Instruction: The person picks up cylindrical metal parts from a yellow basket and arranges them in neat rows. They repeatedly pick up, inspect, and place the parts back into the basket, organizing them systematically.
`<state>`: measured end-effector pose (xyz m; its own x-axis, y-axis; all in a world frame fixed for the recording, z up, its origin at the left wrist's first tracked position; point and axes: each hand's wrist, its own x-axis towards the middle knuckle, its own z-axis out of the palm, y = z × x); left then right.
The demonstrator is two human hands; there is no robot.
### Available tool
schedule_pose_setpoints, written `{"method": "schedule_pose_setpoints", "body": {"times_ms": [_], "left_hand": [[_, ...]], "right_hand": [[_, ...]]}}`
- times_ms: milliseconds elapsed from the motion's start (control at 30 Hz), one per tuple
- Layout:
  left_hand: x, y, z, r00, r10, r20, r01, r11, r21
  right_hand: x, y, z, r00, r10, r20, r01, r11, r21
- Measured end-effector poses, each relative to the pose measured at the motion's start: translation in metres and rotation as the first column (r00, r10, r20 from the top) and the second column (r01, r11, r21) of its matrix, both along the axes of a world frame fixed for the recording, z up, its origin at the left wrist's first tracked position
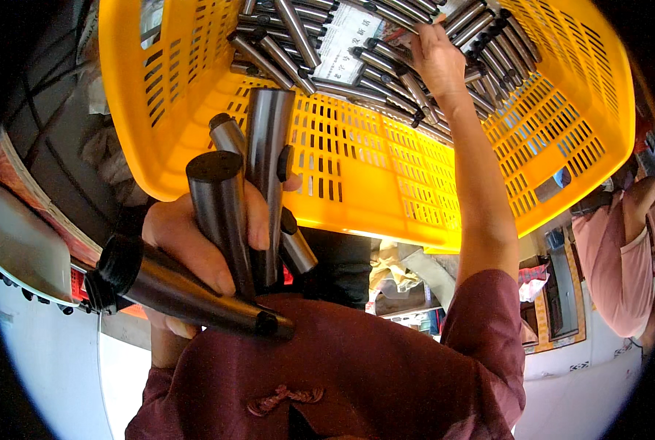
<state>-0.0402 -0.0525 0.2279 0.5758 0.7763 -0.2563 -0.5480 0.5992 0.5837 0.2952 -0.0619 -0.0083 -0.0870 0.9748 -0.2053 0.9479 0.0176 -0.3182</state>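
Against my dark red shirt, my left hand [184, 235] is closed around several dark grey metal tubes [221, 213] with black end caps. They point different ways; one lies nearly level across my chest, and others stand up between the fingers. Over the far side of a yellow plastic basket [386, 220], my right hand [439, 62] reaches down with its fingers bent and close together. Its fingertips are partly hidden among the capped metal tubes [375, 77] lying there, so what they grip cannot be made out. Printed paper [351, 40] shows between the tubes.
Slotted walls of the basket rise on the left and right. Another person in a pink top [613, 249] is at the far right. A pale basin-like container [26, 242] stands at the left, and cloths [390, 268] lie beyond the basket's near rim.
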Motion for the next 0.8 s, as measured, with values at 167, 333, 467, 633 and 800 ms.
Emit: {"method": "schedule_pose_setpoints", "body": {"times_ms": [167, 333, 467, 633, 800], "left_hand": [[-0.002, -0.004, 0.001, 1.000, -0.002, 0.021, 0.002, 1.000, 0.014], [0.000, 0.003, 0.001, 0.999, -0.037, 0.036, 0.036, 0.999, 0.022], [-0.006, -0.002, -0.001, 0.999, -0.025, 0.047, 0.025, 0.999, 0.020], [-0.008, -0.004, 0.000, 0.999, -0.012, 0.034, 0.012, 1.000, 0.020], [-0.007, -0.005, 0.005, 0.999, -0.022, 0.048, 0.021, 0.999, 0.026]], "right_hand": [[-0.032, -0.011, 0.020, 0.977, 0.200, 0.075, -0.181, 0.962, -0.206], [-0.049, -0.008, -0.012, 0.930, 0.292, 0.223, -0.213, 0.924, -0.319], [-0.040, -0.011, -0.006, 0.930, 0.337, 0.148, -0.304, 0.930, -0.208], [-0.045, 0.002, 0.044, 0.987, -0.009, -0.158, 0.022, 0.997, 0.080], [-0.036, -0.015, 0.000, 0.501, -0.686, -0.528, 0.777, 0.625, -0.074]]}}
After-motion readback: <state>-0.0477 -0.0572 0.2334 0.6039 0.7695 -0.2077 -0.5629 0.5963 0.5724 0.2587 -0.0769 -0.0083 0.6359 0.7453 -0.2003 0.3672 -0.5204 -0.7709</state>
